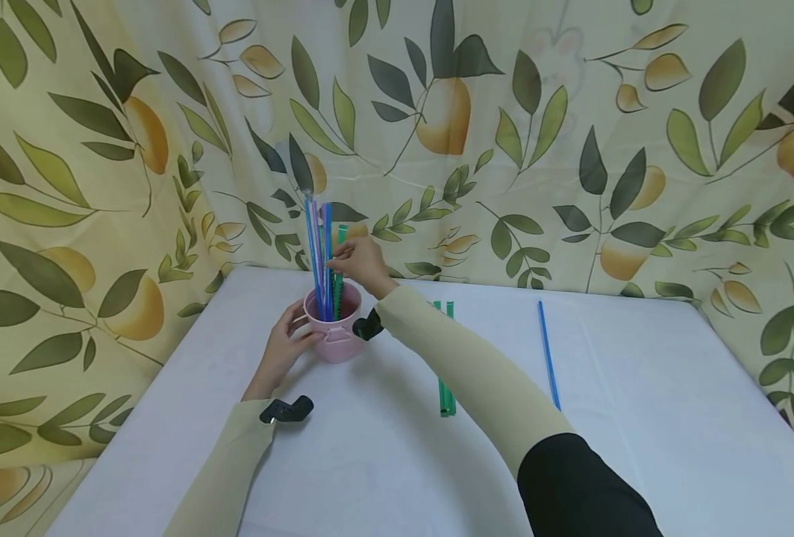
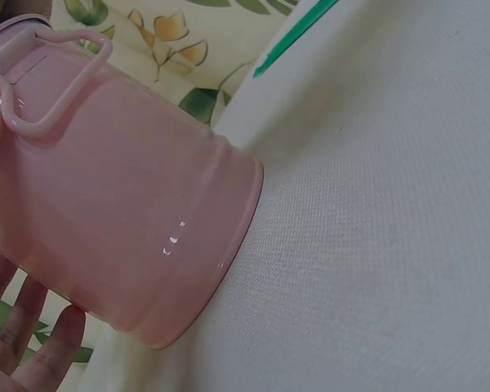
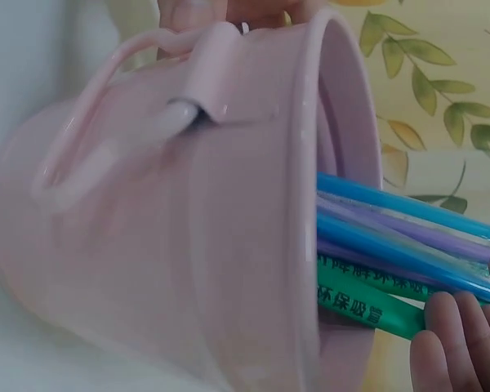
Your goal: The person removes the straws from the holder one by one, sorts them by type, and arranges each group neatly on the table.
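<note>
A pink bucket (image 1: pixel 336 347) with a folded-down handle (image 2: pixel 61 94) stands upright at the back left of the table. Curled around its left side, my left hand (image 1: pixel 279 354) grips it, thumb near the handle. Blue straws (image 3: pixel 392 237) and purple straws (image 3: pixel 441 233) lean in the bucket, sticking up above the rim. Beside them, green-wrapped straws (image 3: pixel 367 306) with printed characters also reach inside. My right hand (image 1: pixel 362 265) is above the rim, fingertips pinching a green-wrapped straw; the thumb's contact is partly hidden.
Two more green-wrapped straws (image 1: pixel 447 399) lie on the white table (image 1: pixel 383 462), partly behind my right sleeve (image 1: pixel 464 358). Farther right lies a blue straw (image 1: pixel 548 350). A patterned curtain (image 1: pixel 397 194) hangs behind the table's back edge.
</note>
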Tool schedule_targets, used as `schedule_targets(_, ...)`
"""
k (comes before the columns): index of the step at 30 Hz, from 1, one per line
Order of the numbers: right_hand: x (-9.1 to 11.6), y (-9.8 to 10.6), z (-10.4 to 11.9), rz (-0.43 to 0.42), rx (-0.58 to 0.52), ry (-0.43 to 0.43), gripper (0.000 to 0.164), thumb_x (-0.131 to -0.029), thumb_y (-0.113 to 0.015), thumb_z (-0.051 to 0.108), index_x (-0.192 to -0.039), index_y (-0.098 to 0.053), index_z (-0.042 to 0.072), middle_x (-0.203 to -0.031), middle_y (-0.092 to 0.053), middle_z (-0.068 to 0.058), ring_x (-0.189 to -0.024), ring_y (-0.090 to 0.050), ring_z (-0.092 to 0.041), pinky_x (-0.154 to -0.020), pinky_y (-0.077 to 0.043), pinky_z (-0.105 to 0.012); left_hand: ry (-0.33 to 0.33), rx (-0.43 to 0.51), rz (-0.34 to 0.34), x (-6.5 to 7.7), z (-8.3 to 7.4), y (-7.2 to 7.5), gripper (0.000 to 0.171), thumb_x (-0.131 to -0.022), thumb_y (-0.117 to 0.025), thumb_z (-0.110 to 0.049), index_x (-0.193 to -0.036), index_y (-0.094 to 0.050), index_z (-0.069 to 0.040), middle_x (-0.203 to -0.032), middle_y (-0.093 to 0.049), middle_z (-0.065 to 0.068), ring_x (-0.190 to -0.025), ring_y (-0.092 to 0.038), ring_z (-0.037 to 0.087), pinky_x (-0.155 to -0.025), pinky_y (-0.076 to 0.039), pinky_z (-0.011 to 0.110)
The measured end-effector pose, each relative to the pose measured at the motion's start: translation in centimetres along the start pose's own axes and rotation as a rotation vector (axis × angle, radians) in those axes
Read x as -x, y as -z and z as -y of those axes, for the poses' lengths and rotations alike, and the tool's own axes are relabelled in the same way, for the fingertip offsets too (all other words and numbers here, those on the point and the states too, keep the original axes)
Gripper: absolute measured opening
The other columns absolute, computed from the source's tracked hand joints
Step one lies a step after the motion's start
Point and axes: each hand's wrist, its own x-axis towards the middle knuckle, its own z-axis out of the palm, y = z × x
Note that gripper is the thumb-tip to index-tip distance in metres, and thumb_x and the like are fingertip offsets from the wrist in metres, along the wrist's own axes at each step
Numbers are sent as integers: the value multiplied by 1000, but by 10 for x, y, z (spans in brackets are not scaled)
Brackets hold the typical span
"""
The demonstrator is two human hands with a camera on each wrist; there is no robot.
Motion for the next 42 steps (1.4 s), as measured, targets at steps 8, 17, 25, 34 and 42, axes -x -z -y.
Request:
schedule_targets(8, -3, -11, 2, -16, 116, 38, 23, -80, -75, 15, -96, -71, 0, -93, -73, -13, -81, -70, -20, -67, -59, -22, 1, 26, 13, 0, -2, 1, 71, -85, -69, -14, -145, -31, -14, -149, -34, 12, -135, -37, 33, -109, -41, 45)
schedule_targets(17, -5, -20, 3, -24, 168, 54, 21, -78, -76, 17, -92, -71, 2, -90, -72, -10, -80, -67, -19, -70, -58, -24, 33, 44, 23, 10, -29, -2, 70, -86, -67, -7, -145, -30, -8, -148, -33, 17, -135, -36, 36, -110, -39, 48)
schedule_targets(25, -3, -23, 5, -10, 158, 52, 18, -81, -73, 15, -92, -69, 1, -92, -71, -12, -82, -66, -20, -75, -59, -27, 41, 30, 19, 6, -20, -1, 70, -86, -67, -11, -146, -29, -11, -150, -33, 13, -136, -35, 34, -110, -40, 46)
schedule_targets(34, -2, -19, 5, 5, 118, 53, 16, -82, -72, 12, -93, -69, 1, -95, -72, -13, -86, -68, -21, -77, -59, -28, 1, 10, 13, -1, 0, 0, 71, -86, -68, -17, -146, -30, -15, -149, -34, 11, -135, -37, 32, -109, -41, 46)
schedule_targets(42, 1, -12, 14, 18, 102, 114, 17, -82, -71, 9, -94, -68, -2, -95, -72, -16, -86, -69, -24, -72, -59, -25, -7, 32, 9, 0, 1, 1, 71, -85, -69, -16, -146, -31, -17, -149, -35, 10, -136, -36, 32, -111, -38, 47)
